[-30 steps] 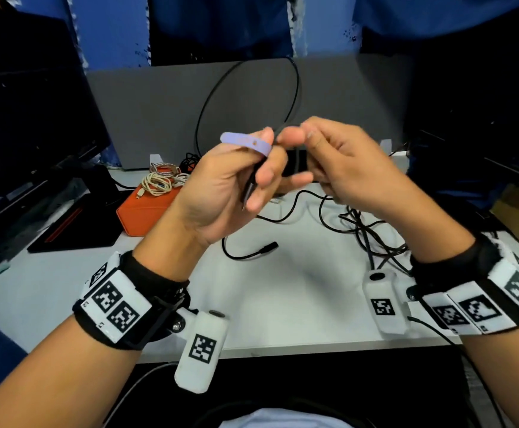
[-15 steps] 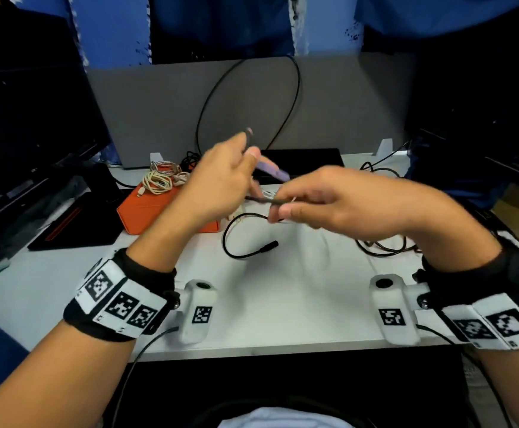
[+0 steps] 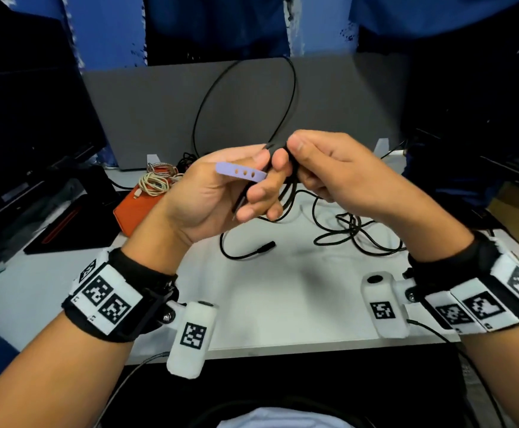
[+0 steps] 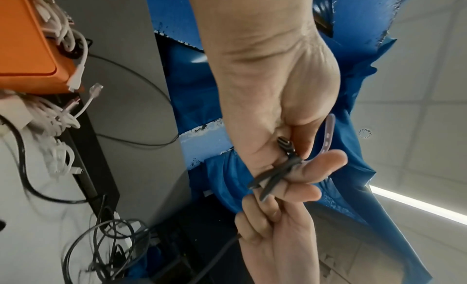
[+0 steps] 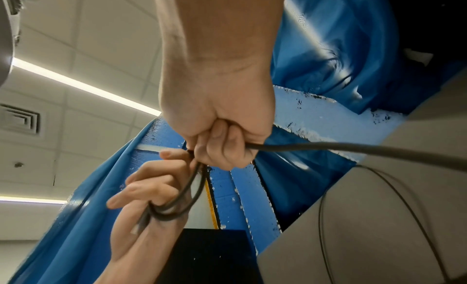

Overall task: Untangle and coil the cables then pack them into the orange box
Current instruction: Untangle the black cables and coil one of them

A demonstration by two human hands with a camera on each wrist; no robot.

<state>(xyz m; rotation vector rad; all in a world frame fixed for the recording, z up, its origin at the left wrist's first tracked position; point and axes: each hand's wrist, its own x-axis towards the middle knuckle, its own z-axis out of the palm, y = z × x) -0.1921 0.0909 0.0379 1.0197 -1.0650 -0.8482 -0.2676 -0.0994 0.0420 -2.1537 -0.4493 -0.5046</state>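
Note:
My left hand (image 3: 253,183) is raised over the table and holds small loops of a black cable (image 3: 286,193) with its plug end (image 4: 285,145), plus a lilac strap (image 3: 241,173) with holes. My right hand (image 3: 301,159) pinches the same black cable (image 5: 353,149) right beside the left fingers. From the hands one big loop of it (image 3: 246,94) arches up in front of the grey panel, and the rest trails down to a tangle (image 3: 354,233) on the white table. The orange box (image 3: 136,208) sits at the left with a beige coiled cable (image 3: 156,182) on it.
A loose black cable end (image 3: 263,247) lies on the white table (image 3: 267,304) below the hands. A grey upright panel (image 3: 147,109) stands behind. Dark monitors and a black tray (image 3: 63,223) fill the left side; more white cables (image 4: 58,116) lie by the box.
Both hands rose from low over the table back to chest height. The right hand brought another turn of cable up to the left fingers, and the lilac strap points left again.

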